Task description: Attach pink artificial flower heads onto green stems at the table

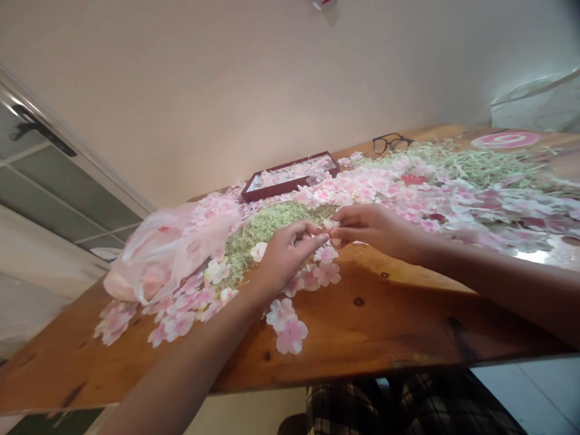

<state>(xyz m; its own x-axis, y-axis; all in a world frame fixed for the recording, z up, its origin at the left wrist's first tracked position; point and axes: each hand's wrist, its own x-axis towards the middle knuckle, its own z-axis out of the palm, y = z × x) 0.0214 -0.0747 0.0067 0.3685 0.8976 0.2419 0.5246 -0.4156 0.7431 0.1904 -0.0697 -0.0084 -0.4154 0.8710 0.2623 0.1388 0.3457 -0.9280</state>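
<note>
Above the wooden table, my left hand (293, 244) and my right hand (365, 228) meet fingertip to fingertip. Between the right thumb and fingers is a small pale pink artificial flower (333, 226), partly covered by the fingers. The left thumb and forefinger are pinched together against its near side; what they grip is hidden. Below the hands lie loose pink flowers (327, 273), and closer to me a pair of pink and white blossoms (290, 336). A heap of pale green shredded filler (267, 226) sits just behind my left hand.
A dark red tray (290, 185) holding flowers stands by the wall. Left is a translucent plastic bag (170, 260) with pink contents. Pink flowers (362, 187) spread rightward, with green strands (489, 169), eyeglasses (392, 144) and a pink oval sign (505, 140) behind. The wooden table's (385, 338) front edge is near me.
</note>
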